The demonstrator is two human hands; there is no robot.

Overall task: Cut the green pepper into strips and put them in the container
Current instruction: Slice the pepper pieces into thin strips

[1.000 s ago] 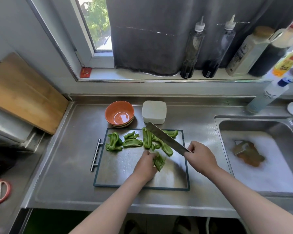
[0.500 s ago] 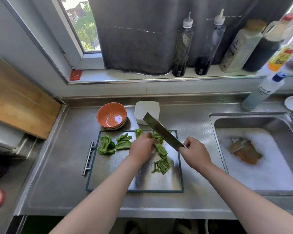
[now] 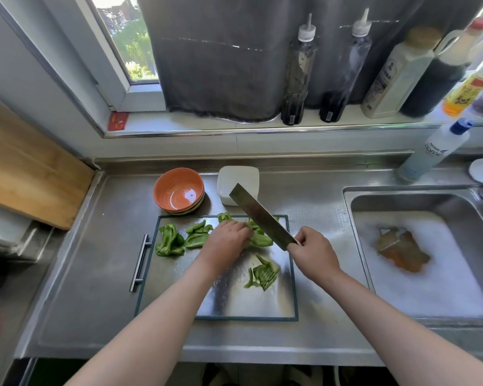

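Note:
A steel cutting board [image 3: 223, 302] with a dark rim lies on the counter. Uncut green pepper pieces [image 3: 169, 240] sit at its far left and middle. A small heap of cut pepper strips [image 3: 262, 274] lies near the board's right side. My left hand [image 3: 225, 243] grips a pepper piece [image 3: 261, 240] at the far middle of the board. My right hand [image 3: 313, 250] holds a cleaver [image 3: 258, 214] by the handle, its blade raised and angled up-left above the peppers. The white square container [image 3: 239, 179] stands behind the board.
An orange bowl [image 3: 179, 192] sits left of the container. At the right, a sink [image 3: 418, 260] holds foamy water and a brown object. Bottles line the sill; a spray bottle [image 3: 435, 150] stands by the sink. A wooden board [image 3: 25, 168] leans at the left.
My left hand left the cut strips near the board's front and reached to the far pepper pieces, gripping one. The cleaver stayed raised in my right hand.

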